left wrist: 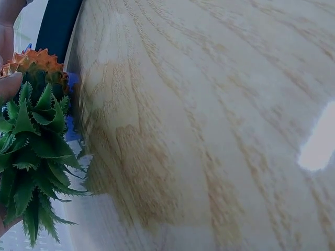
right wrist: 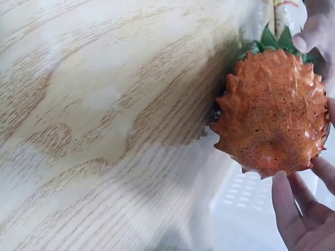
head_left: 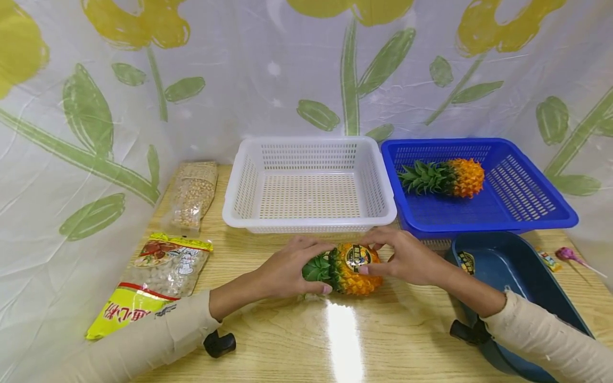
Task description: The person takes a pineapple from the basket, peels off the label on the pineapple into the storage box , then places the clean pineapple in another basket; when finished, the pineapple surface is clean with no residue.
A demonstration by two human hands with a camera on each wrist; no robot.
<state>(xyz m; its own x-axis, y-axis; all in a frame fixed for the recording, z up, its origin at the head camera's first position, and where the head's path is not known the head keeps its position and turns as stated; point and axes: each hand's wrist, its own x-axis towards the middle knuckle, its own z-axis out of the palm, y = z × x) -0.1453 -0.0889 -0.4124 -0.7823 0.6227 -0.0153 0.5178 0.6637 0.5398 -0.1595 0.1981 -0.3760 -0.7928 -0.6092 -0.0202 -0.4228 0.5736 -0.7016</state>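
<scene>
A toy-like pineapple (head_left: 356, 284) with an orange spiky body and green leaves lies on its side on the table, in front of the white basket. A round black-and-gold label (head_left: 355, 258) sits on its body. My left hand (head_left: 293, 268) holds the leafy end, its thumb low and its fingers at the top. My right hand (head_left: 407, 258) holds the body from the right, with the thumb at the label's lower edge. In the left wrist view the leaves (left wrist: 36, 136) hang downward. The right wrist view shows the pineapple's orange base (right wrist: 272, 115) beside my fingertips.
Behind stand a white basket (head_left: 308, 223) and a blue basket (head_left: 488, 226) holding another pineapple (head_left: 466, 178). A dark teal tray (head_left: 519, 287) is under my right forearm, with a black-and-gold label (head_left: 466, 263) at it. Food bags (head_left: 163, 266) lie left; a lollipop (head_left: 566, 254) lies right.
</scene>
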